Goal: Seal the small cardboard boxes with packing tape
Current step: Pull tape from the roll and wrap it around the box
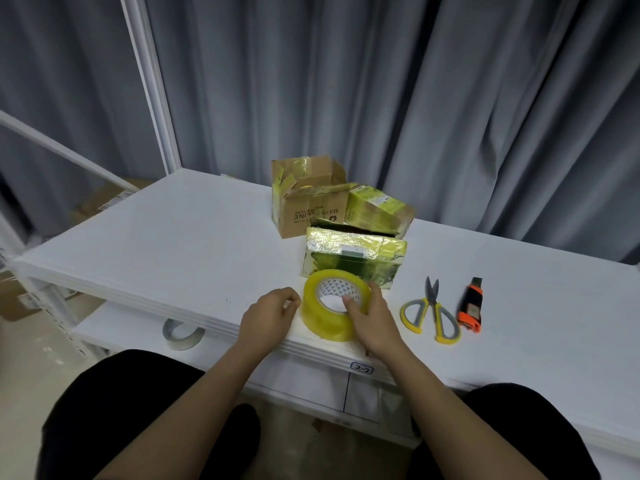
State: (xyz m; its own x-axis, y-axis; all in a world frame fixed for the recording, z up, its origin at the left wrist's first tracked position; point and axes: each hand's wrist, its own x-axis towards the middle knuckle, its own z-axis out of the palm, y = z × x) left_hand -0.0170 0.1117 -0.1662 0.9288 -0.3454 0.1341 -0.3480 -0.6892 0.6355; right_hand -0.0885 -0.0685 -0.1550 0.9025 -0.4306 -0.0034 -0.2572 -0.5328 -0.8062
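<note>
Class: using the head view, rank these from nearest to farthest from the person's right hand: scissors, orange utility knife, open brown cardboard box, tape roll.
1. Tape roll: in the right hand's grip, at the table's front edge.
2. Scissors: just to the hand's right.
3. Orange utility knife: farther right, beside the scissors.
4. Open brown cardboard box: at the back, beyond the taped boxes.

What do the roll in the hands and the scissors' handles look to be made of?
Yellowish translucent tape roll: glossy clear plastic film, light showing through, on a white printed core, probably cardboard. Yellow-and-grey scissors: dull metal blades; handles look like moulded plastic with grey inserts, possibly rubber.
</note>
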